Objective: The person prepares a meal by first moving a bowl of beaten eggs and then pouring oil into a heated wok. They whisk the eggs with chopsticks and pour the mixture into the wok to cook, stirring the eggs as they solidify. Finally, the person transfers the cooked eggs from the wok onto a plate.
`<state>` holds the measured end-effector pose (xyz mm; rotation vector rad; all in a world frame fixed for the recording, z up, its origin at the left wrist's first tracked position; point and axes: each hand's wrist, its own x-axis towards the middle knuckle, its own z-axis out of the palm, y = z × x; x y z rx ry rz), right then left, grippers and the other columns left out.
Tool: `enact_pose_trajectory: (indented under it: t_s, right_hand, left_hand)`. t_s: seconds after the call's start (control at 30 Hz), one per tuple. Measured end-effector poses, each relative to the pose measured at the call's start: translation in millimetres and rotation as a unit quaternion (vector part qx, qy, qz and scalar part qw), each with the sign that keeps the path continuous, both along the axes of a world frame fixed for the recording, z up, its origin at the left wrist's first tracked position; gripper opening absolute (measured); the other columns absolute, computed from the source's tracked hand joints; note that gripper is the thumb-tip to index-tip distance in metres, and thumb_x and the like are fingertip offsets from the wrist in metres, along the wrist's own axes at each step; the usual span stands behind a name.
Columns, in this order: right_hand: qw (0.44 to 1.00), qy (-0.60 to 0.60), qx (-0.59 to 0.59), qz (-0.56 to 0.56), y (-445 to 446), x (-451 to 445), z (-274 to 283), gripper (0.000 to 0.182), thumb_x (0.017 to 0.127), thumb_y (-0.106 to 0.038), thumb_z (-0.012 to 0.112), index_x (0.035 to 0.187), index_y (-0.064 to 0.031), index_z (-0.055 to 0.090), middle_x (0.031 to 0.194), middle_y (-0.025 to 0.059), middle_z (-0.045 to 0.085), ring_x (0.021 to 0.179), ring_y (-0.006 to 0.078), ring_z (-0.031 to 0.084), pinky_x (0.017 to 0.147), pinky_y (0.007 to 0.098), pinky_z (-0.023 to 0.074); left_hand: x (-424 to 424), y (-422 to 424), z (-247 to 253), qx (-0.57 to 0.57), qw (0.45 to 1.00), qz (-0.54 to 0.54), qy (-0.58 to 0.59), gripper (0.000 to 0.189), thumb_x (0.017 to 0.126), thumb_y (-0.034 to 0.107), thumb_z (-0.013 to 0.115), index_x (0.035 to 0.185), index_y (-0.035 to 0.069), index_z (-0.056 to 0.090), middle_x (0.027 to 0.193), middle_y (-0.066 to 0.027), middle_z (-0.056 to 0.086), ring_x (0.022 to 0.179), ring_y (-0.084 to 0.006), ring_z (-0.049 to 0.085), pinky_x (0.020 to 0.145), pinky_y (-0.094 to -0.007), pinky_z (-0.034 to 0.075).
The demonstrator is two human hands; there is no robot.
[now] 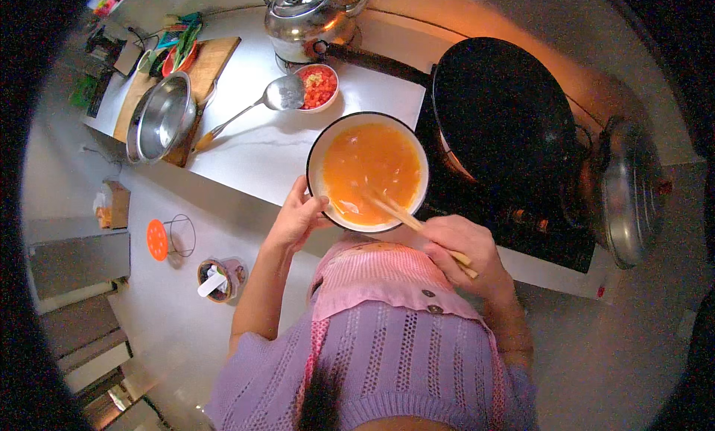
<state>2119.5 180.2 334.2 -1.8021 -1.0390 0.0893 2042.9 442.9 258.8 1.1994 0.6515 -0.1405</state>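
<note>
My left hand (301, 216) grips the rim of a white bowl with a dark edge (317, 193), thumb over the rim. Orange-yellow liquid, like beaten egg (371, 165), fills much of the bowl. Wooden chopsticks (410, 221) are closed in my right hand (463, 252), their tips dipped in the liquid. Beyond the bowl, a smaller white bowl of diced red pieces, like tomato (319, 87), stands on the white counter. A metal turner (284, 92) lies with its blade against that bowl and its wooden handle toward the counter's front edge.
A large black wok (503, 107) sits on the stove at right, its handle reaching left over the counter. A metal lid (631, 196) stands right of it. A metal kettle (304, 26) is at the back. Steel bowls (165, 118) and a wooden cutting board (218, 56) are at left.
</note>
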Motion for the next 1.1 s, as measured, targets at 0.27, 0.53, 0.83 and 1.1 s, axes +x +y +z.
enact_pose_trajectory:
  t_s: [0.27,0.53,0.83,1.1]
  right_hand:
    - [0.998,0.032,0.045,0.027,-8.9,-7.6,52.6,0.022,0.076,-0.021,0.061,0.078,0.0013,0.061,0.069,0.0146,0.060,0.061,0.0265,0.060,0.056,0.0326,0.0471]
    - [0.997,-0.029,-0.052,0.039,-2.2,1.7,61.4,0.016,0.076,-0.014,0.062,0.084,-0.0002,0.061,0.076,0.0142,0.062,0.065,0.0272,0.062,0.058,0.0323,0.0488]
    - [0.996,-0.063,-0.030,0.063,-11.7,-1.4,52.3,0.015,0.078,-0.015,0.062,0.082,-0.0006,0.061,0.076,0.0135,0.062,0.066,0.0279,0.062,0.058,0.0336,0.0492]
    - [0.993,-0.097,0.019,-0.062,-4.0,28.3,44.4,0.007,0.075,-0.001,0.061,0.082,0.0005,0.060,0.081,0.0133,0.062,0.072,0.0262,0.061,0.063,0.0325,0.0493]
  left_hand:
    - [0.1,-20.4,32.7,-0.062,0.994,0.030,-0.084,0.053,0.079,0.009,0.053,0.125,0.004,0.027,0.103,-0.0136,0.054,0.084,-0.0182,0.059,0.063,-0.0307,0.055]
    - [6.9,-30.7,37.6,-0.107,0.987,0.005,-0.122,0.052,0.080,0.008,0.053,0.125,0.004,0.027,0.102,-0.0142,0.053,0.084,-0.0190,0.059,0.063,-0.0320,0.055]
    - [9.2,-34.1,37.6,-0.122,0.984,-0.010,-0.128,0.048,0.081,0.007,0.048,0.124,0.004,0.028,0.099,-0.0142,0.054,0.071,-0.0178,0.060,0.060,-0.0295,0.055]
    - [7.0,-37.8,40.3,-0.150,0.979,0.051,-0.131,0.046,0.081,0.009,0.046,0.124,0.004,0.030,0.114,-0.0131,0.047,0.092,-0.0210,0.058,0.068,-0.0344,0.055]
